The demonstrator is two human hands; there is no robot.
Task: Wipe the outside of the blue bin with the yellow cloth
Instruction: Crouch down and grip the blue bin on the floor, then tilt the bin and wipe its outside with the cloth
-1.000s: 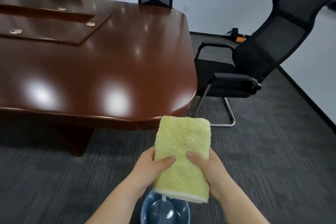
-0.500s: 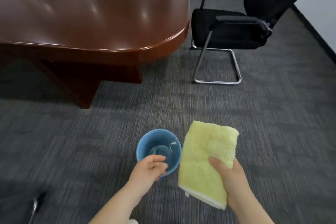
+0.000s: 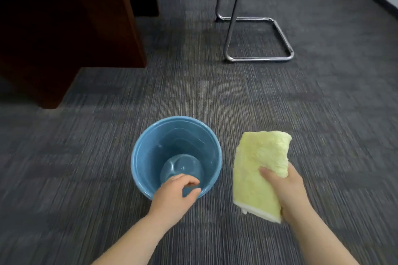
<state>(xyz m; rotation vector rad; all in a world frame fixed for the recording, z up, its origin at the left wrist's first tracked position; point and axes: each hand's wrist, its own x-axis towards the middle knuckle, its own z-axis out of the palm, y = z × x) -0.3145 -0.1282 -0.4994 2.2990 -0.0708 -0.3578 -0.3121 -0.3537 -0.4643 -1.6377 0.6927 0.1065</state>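
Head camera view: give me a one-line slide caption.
Left hand reaches the near rim of a blue bin on grey carpet; right hand holds a folded yellow cloth beside it.

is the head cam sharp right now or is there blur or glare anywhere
Head view: the carpet streaks with motion blur, worst toward the edges; the blue bin, yellow cloth and both hands are fairly sharp; faint highlights inside the bin, no strong glare; the table base at upper left is deep in shadow.

The left hand (image 3: 174,191) curls over the near rim of the blue bin (image 3: 146,150) on grey carpet (image 3: 323,114); the right hand (image 3: 286,189) grips the folded yellow cloth (image 3: 258,157) just beside it.
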